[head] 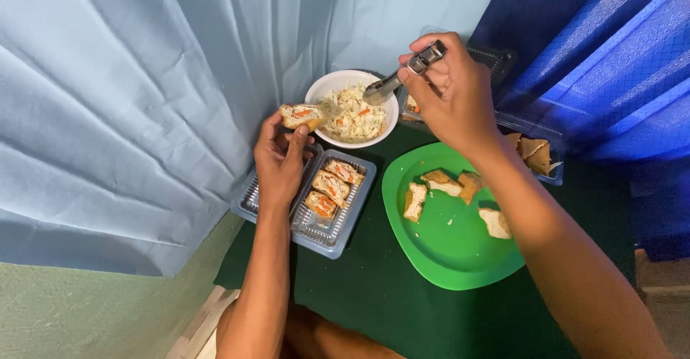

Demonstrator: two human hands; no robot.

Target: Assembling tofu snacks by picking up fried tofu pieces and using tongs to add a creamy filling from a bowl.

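My left hand (279,159) holds a filled piece of bread (302,116) at the rim of a white bowl (323,86) of shredded salad (352,114). Metal tongs (399,76) are gripped in my right hand (451,89), their tips resting over the salad. Below my left hand lies a clear plastic tray (330,235) with three filled pieces (330,186) in its right compartment. A green plate (445,251) to the right carries several plain fried pieces (442,183).
A second clear tray (535,156) with triangular fried pieces sits behind my right arm. Everything rests on a dark green cloth (374,294). Pale blue curtain hangs at left, dark blue curtain at right.
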